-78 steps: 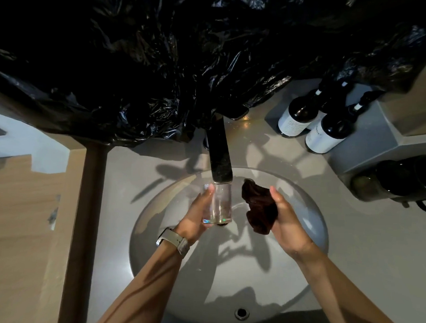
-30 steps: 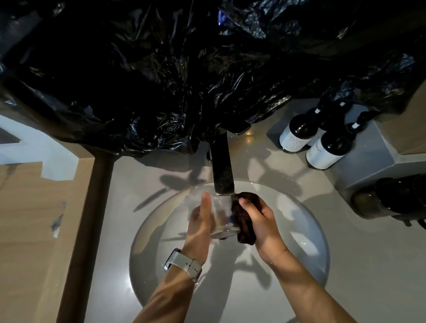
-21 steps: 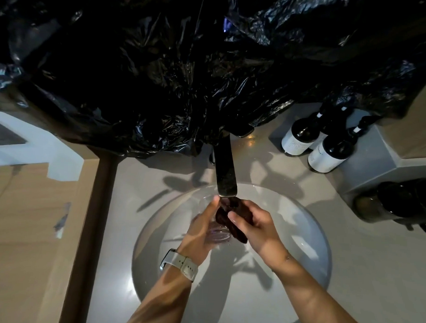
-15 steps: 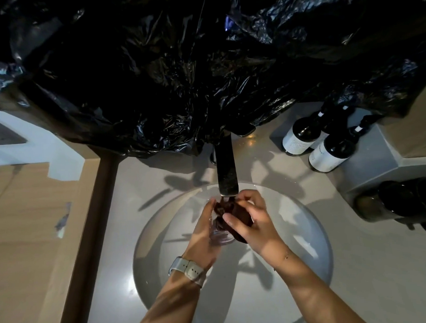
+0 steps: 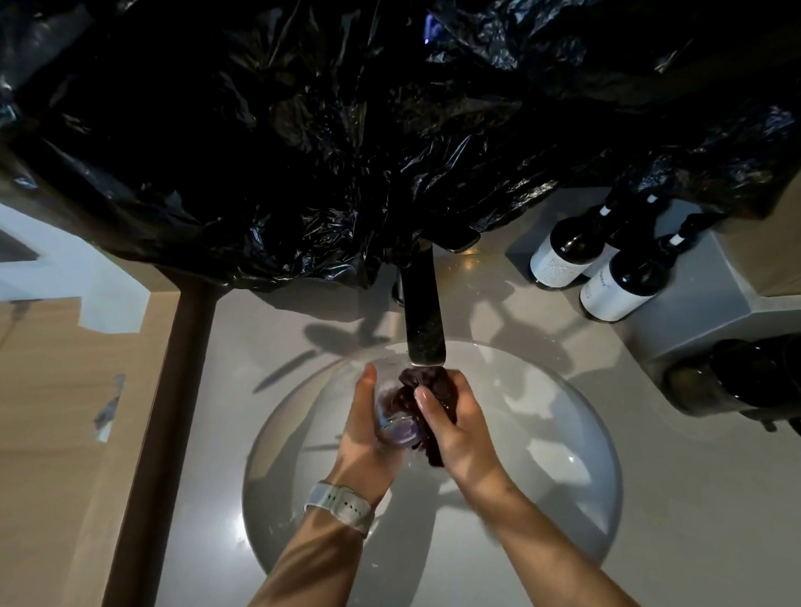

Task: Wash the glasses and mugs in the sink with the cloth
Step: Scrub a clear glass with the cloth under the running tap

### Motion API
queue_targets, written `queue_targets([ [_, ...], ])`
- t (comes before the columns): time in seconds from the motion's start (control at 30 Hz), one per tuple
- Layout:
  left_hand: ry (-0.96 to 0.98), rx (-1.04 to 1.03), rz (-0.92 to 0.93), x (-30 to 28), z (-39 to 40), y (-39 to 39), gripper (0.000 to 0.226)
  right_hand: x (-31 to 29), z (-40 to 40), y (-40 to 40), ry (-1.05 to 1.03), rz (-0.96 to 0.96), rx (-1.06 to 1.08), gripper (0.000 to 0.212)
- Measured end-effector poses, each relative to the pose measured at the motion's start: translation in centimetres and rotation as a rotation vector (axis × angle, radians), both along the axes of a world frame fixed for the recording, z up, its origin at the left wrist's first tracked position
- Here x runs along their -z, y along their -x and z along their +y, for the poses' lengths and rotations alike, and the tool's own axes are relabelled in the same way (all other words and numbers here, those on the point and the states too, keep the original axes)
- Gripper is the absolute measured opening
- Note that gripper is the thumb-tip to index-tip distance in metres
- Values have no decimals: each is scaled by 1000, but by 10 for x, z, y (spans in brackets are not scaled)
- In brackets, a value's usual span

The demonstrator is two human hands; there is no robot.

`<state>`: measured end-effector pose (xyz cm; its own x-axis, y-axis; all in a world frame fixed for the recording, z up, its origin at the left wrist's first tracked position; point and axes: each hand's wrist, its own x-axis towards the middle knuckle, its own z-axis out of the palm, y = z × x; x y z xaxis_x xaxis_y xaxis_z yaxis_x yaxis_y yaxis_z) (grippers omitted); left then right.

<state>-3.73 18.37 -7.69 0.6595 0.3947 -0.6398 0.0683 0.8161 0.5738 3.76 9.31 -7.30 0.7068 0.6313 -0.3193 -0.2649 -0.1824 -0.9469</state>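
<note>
Over the round white sink (image 5: 543,467), just below the dark tap spout (image 5: 423,322), my left hand (image 5: 367,434) grips a clear glass (image 5: 392,423), tilted with its base toward me. My right hand (image 5: 458,423) holds a dark brown cloth (image 5: 427,390) bunched against the glass's mouth and right side. Part of the cloth shows through the glass wall. A pale watch sits on my left wrist. Whether water is running I cannot tell.
Black plastic sheeting (image 5: 350,120) hangs over the back of the counter. Dark bottles with white labels (image 5: 613,283) stand at the back right. Dark mugs (image 5: 750,379) lie on the right of the grey counter (image 5: 700,495). A wooden surface (image 5: 44,427) lies left.
My right hand brought the cloth from beside the glass onto it and pushed cloth into its mouth. The glass tilted over in my left hand.
</note>
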Motion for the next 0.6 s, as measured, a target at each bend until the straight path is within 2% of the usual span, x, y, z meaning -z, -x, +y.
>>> queue_targets([
  [0.03,-66,18,-3,3,-4,2,63,1,6,-8,3,6,-10,39],
  [0.1,-174,77,-34,12,-14,5,53,2,17,-22,-67,144,9,24],
  [0.17,-245,43,9,18,-17,7,60,-1,15,-21,-99,252,57,17],
  [0.2,-233,12,17,12,-19,8,63,-1,7,-15,-72,240,68,17],
  [0.27,-180,33,-53,5,-18,6,44,-3,-11,-2,-38,189,25,23],
  [0.3,-177,18,-49,3,-18,4,42,-3,-16,1,-33,162,-7,22],
  [0.4,-117,-59,-22,-1,-24,0,59,-6,-8,-9,7,53,-77,23],
  [0.43,-112,-84,-13,-2,-25,-2,59,-6,-2,-15,3,79,-71,25],
  [0.6,-191,-111,-68,0,-19,-6,54,12,2,-22,-49,523,155,37],
])
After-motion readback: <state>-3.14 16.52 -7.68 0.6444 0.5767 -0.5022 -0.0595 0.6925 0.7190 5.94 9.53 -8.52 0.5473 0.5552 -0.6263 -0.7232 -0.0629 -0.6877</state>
